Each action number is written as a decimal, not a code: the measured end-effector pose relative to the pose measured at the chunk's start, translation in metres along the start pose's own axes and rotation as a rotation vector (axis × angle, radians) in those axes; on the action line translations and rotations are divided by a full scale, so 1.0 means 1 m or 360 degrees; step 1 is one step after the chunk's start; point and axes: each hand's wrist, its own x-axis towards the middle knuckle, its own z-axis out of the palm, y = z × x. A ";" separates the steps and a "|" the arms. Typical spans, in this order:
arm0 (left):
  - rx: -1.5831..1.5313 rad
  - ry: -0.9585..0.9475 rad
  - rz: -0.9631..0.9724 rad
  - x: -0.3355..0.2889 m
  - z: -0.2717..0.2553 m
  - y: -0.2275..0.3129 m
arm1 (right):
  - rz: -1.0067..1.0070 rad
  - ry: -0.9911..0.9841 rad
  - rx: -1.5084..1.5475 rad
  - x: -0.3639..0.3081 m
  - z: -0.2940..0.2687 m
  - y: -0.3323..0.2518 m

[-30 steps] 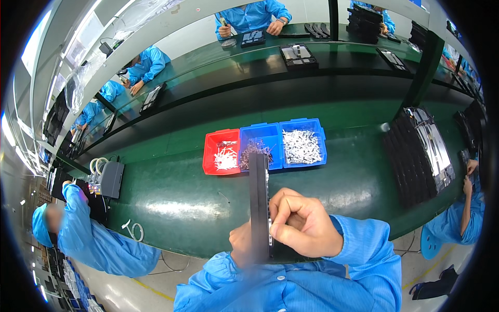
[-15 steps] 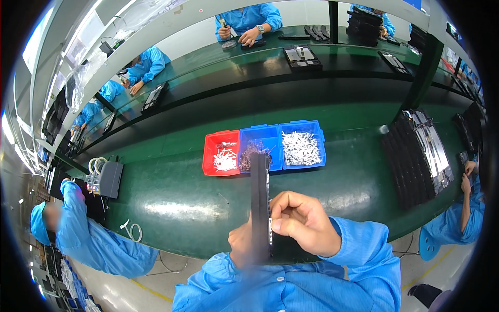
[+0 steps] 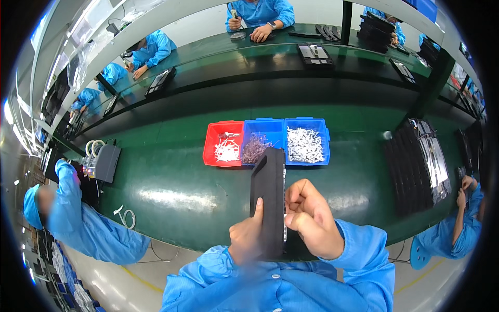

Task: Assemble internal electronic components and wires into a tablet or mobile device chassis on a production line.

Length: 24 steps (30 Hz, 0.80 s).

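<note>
A flat black casing (image 3: pixel 269 208) stands on edge before me, its broad dark back turned toward the left. My left hand (image 3: pixel 246 237) grips it from that side, thumb laid along the back. At its right edge, a row of small white and silvery parts shows. My right hand (image 3: pixel 315 223) is closed in a pinch against this edge; whatever sits between the fingertips is too small to make out. Beyond the casing are a red bin (image 3: pixel 207 146) of white slim pieces, a blue bin (image 3: pixel 265 126) of thin brownish pieces, partly covered by the casing, and a blue bin (image 3: pixel 326 144) of white pieces.
Stacked black casings (image 3: pixel 410 166) stand on the green table (image 3: pixel 171 182) at the right. A grey box (image 3: pixel 107 162) and a white cable (image 3: pixel 126 216) lie left. A raised black shelf (image 3: pixel 218 73) crosses behind; co-workers in blue sit around.
The casing has turned, so more of its broad back faces me, and my left thumb now shows on it. My right hand stays at its edge, shifted slightly right with it.
</note>
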 end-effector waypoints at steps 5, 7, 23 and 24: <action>-0.0020 0.0074 0.0062 -0.003 0.004 -0.006 | -0.0199 -0.0108 -0.0018 -0.009 -0.006 0.022; -0.0035 0.0091 0.0076 -0.003 0.005 -0.008 | -0.0349 -0.0185 -0.0023 -0.015 -0.003 0.027; -0.0070 0.0175 0.0164 0.006 0.004 -0.003 | 0.0036 -0.0088 -0.0044 0.000 -0.006 -0.001; -0.0059 0.0178 0.0161 0.008 0.004 -0.001 | 0.0072 -0.0077 -0.0004 0.000 -0.006 -0.001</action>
